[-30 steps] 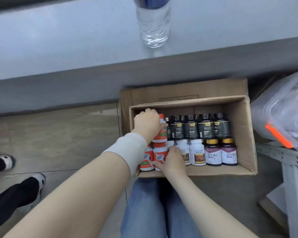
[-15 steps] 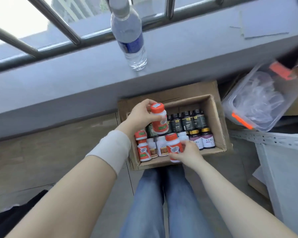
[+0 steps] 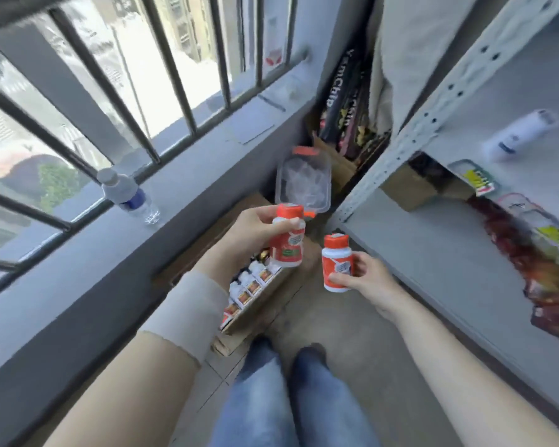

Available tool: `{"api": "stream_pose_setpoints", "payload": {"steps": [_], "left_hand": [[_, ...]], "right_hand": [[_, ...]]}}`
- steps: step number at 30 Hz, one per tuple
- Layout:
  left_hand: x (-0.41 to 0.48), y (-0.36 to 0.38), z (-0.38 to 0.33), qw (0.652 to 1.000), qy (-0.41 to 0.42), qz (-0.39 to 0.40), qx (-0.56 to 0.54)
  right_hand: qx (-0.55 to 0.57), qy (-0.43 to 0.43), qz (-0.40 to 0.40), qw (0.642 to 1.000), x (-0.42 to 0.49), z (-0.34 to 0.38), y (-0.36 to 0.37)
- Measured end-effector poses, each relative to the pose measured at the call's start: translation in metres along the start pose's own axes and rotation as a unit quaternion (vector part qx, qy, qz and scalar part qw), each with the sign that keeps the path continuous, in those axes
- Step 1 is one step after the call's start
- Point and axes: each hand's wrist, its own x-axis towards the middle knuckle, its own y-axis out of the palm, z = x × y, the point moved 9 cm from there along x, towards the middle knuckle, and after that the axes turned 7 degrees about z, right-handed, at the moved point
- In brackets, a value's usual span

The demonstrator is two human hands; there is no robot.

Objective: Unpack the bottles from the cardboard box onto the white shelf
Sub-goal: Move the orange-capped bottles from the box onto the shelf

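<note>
Two bottles aloft | upper orange-capped white plastic bottle point(image 3: 287, 243) wrapped by left hand point(image 3: 252, 235) fingers | lower bottle point(image 3: 336, 264) pinched by right hand point(image 3: 371, 279) fingers | risk: knocked loose on white metal shelf point(image 3: 433, 259) edge.

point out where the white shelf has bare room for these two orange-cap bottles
Bare board on the white shelf beside the right hand, between the perforated upright and the red packets. Crowded farther right, where packets overlap.
</note>
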Motion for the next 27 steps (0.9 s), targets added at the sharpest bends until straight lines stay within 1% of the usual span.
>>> {"api": "stream_pose_setpoints", "payload": {"steps": [2, 6, 13, 18, 21, 24, 27], "left_hand": [[0.002, 0.043, -0.016, 0.999, 0.012, 0.034, 0.028], [0.002, 0.132, -0.039, 0.995, 0.023, 0.079, 0.050], [-0.021, 0.329, -0.043, 0.977, 0.043, 0.187, 0.093], [-0.061, 0.488, -0.042, 0.953, 0.067, 0.257, 0.147], [-0.083, 0.578, -0.038, 0.932, 0.081, 0.307, 0.174], [-0.101, 0.655, -0.035, 0.907, 0.091, 0.360, 0.197], [-0.109, 0.723, -0.036, 0.889, 0.092, 0.396, 0.212]], "right_hand": [[0.050, -0.011, -0.028, 0.998, -0.035, -0.009, -0.026], [0.125, -0.037, -0.106, 0.986, -0.101, -0.037, -0.083], [0.199, -0.083, -0.229, 0.949, -0.240, -0.117, -0.189], [0.231, -0.108, -0.310, 0.916, -0.351, -0.193, -0.276], [0.252, -0.112, -0.341, 0.899, -0.414, -0.238, -0.318], [0.272, -0.108, -0.379, 0.878, -0.467, -0.275, -0.353], [0.287, -0.111, -0.414, 0.856, -0.508, -0.306, -0.390]]}}
